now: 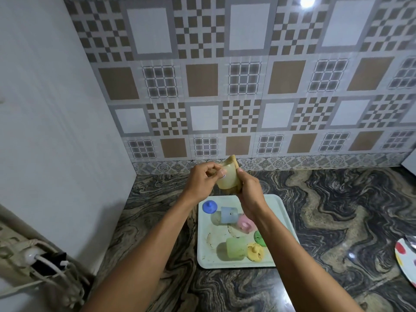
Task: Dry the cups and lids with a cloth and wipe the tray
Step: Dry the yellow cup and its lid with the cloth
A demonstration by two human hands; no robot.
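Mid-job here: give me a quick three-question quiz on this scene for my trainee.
1. True or false: the yellow cup rests on the tray.
2. Which lid lies in the tray's far left corner? A blue, B green, C yellow.
3. Fill in: the lid nearest the tray's near edge is ____.
Key: 1 false, the left hand and right hand hold it up; 2 A, the blue lid; 3 yellow, the yellow lid.
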